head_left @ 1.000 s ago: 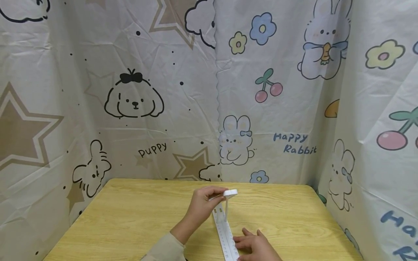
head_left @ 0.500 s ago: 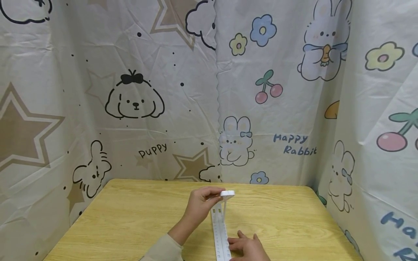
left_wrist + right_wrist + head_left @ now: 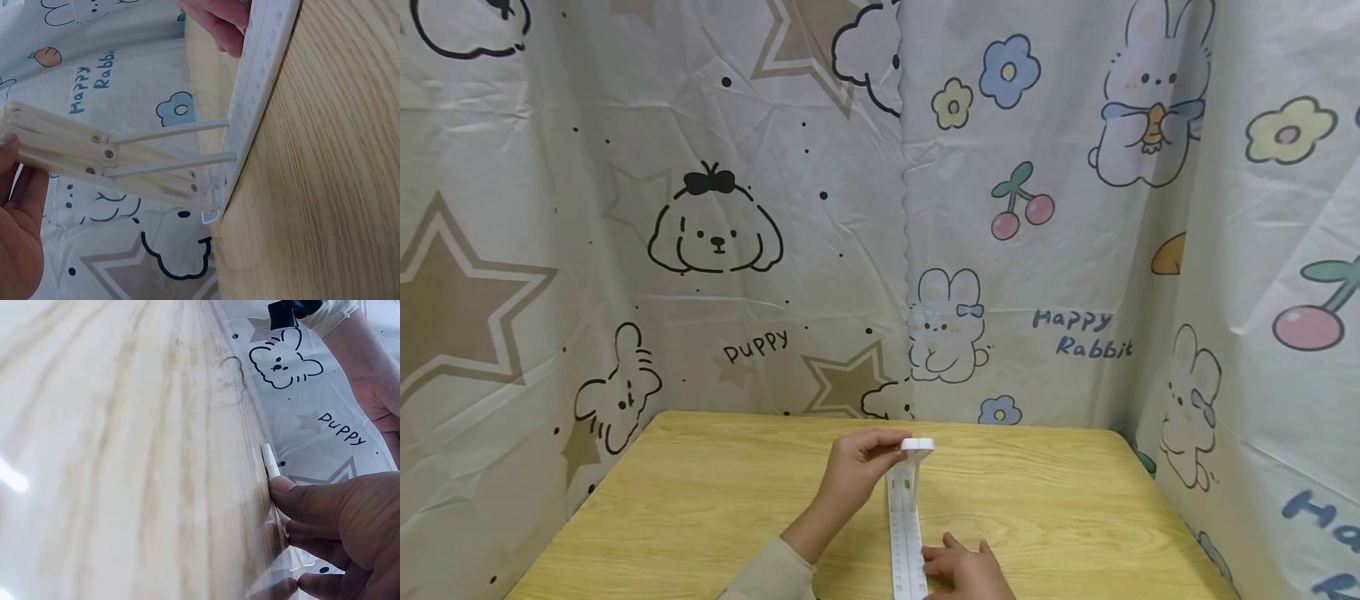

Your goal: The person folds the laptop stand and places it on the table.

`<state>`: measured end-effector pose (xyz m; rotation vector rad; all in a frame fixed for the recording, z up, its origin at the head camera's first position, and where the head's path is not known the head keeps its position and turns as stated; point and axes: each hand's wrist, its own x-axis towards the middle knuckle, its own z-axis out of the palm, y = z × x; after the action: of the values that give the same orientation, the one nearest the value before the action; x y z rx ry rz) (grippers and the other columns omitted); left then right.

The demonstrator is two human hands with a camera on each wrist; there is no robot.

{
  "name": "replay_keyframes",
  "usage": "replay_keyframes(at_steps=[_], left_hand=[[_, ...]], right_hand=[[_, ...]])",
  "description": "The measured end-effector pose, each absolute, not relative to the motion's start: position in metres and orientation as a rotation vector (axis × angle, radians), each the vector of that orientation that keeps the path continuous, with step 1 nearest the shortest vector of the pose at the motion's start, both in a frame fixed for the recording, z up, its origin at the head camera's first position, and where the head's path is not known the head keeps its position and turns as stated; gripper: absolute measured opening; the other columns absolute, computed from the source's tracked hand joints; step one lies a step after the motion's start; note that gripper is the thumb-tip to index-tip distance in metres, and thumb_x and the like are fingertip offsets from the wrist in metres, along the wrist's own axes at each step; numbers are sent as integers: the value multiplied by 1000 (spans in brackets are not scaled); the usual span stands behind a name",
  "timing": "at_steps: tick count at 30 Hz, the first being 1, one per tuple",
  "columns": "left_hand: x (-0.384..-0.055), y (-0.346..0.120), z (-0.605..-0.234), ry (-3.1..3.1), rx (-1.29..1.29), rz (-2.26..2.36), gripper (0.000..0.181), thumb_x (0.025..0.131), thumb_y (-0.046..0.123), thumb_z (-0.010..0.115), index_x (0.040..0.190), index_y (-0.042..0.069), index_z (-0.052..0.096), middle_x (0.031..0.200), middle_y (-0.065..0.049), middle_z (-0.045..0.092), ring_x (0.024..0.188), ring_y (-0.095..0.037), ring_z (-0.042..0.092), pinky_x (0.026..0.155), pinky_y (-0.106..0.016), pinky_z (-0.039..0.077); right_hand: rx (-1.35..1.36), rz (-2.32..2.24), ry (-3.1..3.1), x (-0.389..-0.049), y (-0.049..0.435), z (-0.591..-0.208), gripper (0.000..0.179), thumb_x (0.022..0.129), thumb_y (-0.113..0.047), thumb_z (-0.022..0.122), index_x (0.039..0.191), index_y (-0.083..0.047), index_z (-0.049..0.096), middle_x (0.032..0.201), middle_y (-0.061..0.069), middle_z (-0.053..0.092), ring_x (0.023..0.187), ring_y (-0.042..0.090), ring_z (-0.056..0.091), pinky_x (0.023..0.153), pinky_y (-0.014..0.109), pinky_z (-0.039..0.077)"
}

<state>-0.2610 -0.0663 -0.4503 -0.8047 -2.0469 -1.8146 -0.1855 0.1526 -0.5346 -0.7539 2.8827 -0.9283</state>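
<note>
A white plastic folding stand [image 3: 904, 537] rises from a long base bar lying on the table. In the left wrist view its raised arm [image 3: 69, 140], with small screws, slants up from a hinge at the bar's far end. Two thin struts [image 3: 172, 164] link that arm to the notched bar [image 3: 256, 75]. My left hand [image 3: 850, 475] pinches the arm's top end between thumb and fingers. Low on the bar's right side, my right hand [image 3: 970, 573] holds the edge with thumb and fingertips. The bar's near end runs out of the head view.
The light wood table [image 3: 737, 500] extends to both sides of the stand. Behind and beside it hangs a cream curtain [image 3: 850, 275] printed with rabbits, puppies and stars. A pale sleeve [image 3: 775, 573] covers the left forearm.
Both hands have shifted a little left with the stand. The base bar has turned from a slant to nearly straight away from me.
</note>
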Motion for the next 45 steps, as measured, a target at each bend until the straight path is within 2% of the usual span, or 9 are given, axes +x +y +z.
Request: replay_keyframes(at_steps=[6, 19, 24, 28, 31, 35, 41, 45], left_hand=[[-261, -70, -452, -2053, -786, -1835, 25, 87, 0, 77, 111, 4, 78, 111, -10, 77, 98, -17, 74, 85, -28, 62], [-258, -75, -450, -2085, -748, -1867, 25, 88, 0, 77, 112, 5, 77, 114, -8, 76, 102, -19, 74, 88, -28, 61], [-259, -78, -453, -2094, -744, -1835, 25, 88, 2, 78, 113, 4, 76, 115, -9, 75, 106, -28, 73, 89, -26, 61], [-260, -83, -458, -2118, -701, -1826, 25, 87, 3, 79, 112, 5, 77, 115, -7, 75, 109, -36, 70, 91, -26, 60], [-261, -86, -464, -2171, -652, -1828, 24, 87, 5, 80, 111, 3, 76, 118, -7, 74, 113, -34, 69, 96, -30, 58], [-264, -90, -472, -2265, -607, -1794, 23, 87, 7, 81, 110, 2, 76, 122, -9, 73, 118, -30, 67, 100, -39, 56], [-271, -93, -485, -2441, -541, -1662, 19, 87, 15, 82, 104, 7, 77, 122, -9, 72, 119, -32, 65, 102, -45, 56], [-274, -95, -493, -2553, -528, -1593, 17, 88, 14, 82, 103, 7, 77, 127, -12, 70, 124, -36, 62, 104, -49, 54]], right_hand=[[-719, -929, 2853, -187, 152, -532, 39, 73, -36, 88, 106, -16, 81, 129, 5, 72, 128, 54, 55, 94, 92, 22], [-729, -935, 2827, -191, 155, -525, 35, 71, -31, 91, 101, -16, 81, 126, 2, 73, 126, 49, 59, 97, 90, 23], [-739, -1013, 2744, -194, 158, -522, 31, 75, -29, 89, 102, -16, 81, 126, 4, 73, 127, 51, 57, 99, 90, 19], [-714, -1071, 2690, -198, 162, -519, 35, 77, -29, 87, 108, -16, 80, 126, 6, 73, 130, 52, 54, 105, 87, 16], [-691, -1104, 2683, -201, 163, -515, 37, 79, -29, 87, 112, -13, 79, 126, 8, 73, 130, 49, 55, 110, 78, 27], [-703, -1166, 2699, -207, 164, -509, 33, 82, -27, 85, 110, -10, 78, 127, 11, 72, 126, 45, 60, 102, 65, 48], [-734, -1192, 2778, -223, 163, -500, 29, 83, -23, 86, 106, -7, 78, 126, 16, 71, 120, 44, 64, 101, 64, 50], [-687, -1146, 2848, -236, 161, -502, 28, 84, -24, 85, 105, -8, 78, 129, 16, 70, 123, 44, 62, 104, 64, 48]])
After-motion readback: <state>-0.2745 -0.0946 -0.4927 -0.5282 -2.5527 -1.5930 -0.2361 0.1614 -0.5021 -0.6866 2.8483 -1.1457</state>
